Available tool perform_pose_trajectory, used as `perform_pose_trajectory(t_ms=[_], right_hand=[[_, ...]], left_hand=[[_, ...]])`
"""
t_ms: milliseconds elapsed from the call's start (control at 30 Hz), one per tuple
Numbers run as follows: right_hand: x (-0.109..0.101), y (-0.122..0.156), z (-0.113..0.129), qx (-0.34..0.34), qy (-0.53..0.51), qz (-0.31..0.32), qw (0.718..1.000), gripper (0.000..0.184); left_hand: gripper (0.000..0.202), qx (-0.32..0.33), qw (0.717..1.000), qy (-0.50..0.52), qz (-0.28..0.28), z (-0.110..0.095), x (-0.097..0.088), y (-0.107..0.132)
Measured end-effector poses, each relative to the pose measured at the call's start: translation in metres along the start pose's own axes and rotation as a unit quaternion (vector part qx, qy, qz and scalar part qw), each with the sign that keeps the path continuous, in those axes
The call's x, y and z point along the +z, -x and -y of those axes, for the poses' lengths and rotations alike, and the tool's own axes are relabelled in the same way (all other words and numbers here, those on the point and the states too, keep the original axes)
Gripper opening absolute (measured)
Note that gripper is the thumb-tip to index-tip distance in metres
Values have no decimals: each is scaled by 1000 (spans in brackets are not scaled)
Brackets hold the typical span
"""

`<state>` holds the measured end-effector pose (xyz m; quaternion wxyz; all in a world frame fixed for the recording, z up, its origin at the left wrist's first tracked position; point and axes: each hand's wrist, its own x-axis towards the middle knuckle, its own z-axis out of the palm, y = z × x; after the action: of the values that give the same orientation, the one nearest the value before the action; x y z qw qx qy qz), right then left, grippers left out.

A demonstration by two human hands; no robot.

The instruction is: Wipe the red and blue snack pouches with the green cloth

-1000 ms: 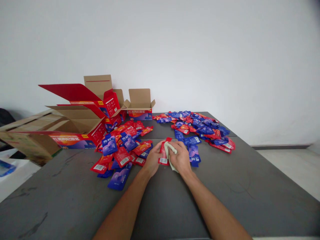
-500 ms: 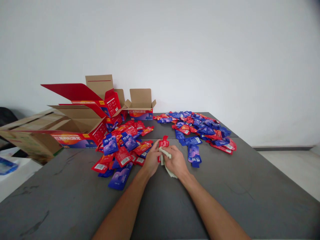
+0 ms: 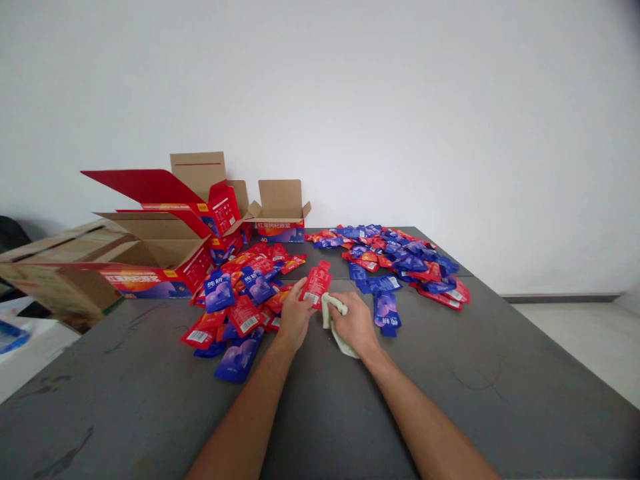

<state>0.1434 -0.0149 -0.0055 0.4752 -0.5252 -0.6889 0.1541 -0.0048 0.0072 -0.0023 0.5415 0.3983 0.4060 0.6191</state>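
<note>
Held in my left hand [image 3: 296, 313] is a red pouch [image 3: 317, 283] with a narrow spout end pointing up and a white barcode low on its face. My right hand [image 3: 354, 321] is closed around a whitish cloth [image 3: 344, 343], whose loose end hangs down toward the table. The folded top of the cloth is right beside the pouch's lower right edge; whether they touch I cannot tell. Left of my left hand lies a heap of red and blue pouches [image 3: 246, 313]. A blue pouch [image 3: 387, 312] lies flat just right of my right hand.
A second pile of red and blue pouches [image 3: 415, 257] spreads over the back right of the dark grey table [image 3: 450, 400]. Open printed cartons [image 3: 150, 283] stand at the left, with another open carton [image 3: 281, 231] at the back by the white wall. A brown cardboard box [image 3: 75, 293] is beyond the left edge.
The cloth has come away from the pouch's face, and my hands have moved slightly apart. The red pouch, mostly covered before, now shows its printed face, tilted in my left hand.
</note>
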Motion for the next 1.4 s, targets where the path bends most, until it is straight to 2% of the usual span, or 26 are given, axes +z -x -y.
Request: perform_pose_trajectory(t_ms=[67,167,233,300,400,500,600,733,833,933,1067,1200,1267,1400], right_hand=[[2,2,2,-2,3,29,1000,25],[7,6,3,-3,16,62,998,26],[10,8,3,-6,27,77,997,27],[12,9,3,-9,37,87,995,27],[10,10,3,-2,59,89,994,27],[3,7,3,18,105,80,991,25],[-11,0,3,45,175,51,982,23],[-29,-11,-6,101,269,9,958,21],[-36,-16,-20,178,303,31,935,23],[-36,-16,-28,213,298,69,928,26],[-24,-12,-24,145,250,95,953,22],[-12,-9,-12,82,110,113,984,20],[-11,-9,-8,84,73,83,990,22],[-15,-12,-14,120,88,10,989,24]], left_hand=[[62,80,985,-141,-54,-1,-11,-8],[61,207,913,-350,-47,-1,-27,-16],[66,243,855,-456,-34,0,-34,-18],[65,230,799,-553,-49,3,-37,-18],[49,163,727,-661,-84,10,-37,-16],[39,140,689,-706,-90,16,-32,-14],[40,161,696,-697,-65,20,-23,-11],[43,194,735,-649,33,28,-9,-7],[43,195,747,-629,90,35,-4,-4],[42,179,759,-617,108,41,-4,-4],[44,174,768,-606,114,43,-8,-8],[47,189,776,-588,125,39,-12,-10],[54,198,783,-574,135,36,-13,-10],[80,192,791,-549,191,37,-14,-6]])
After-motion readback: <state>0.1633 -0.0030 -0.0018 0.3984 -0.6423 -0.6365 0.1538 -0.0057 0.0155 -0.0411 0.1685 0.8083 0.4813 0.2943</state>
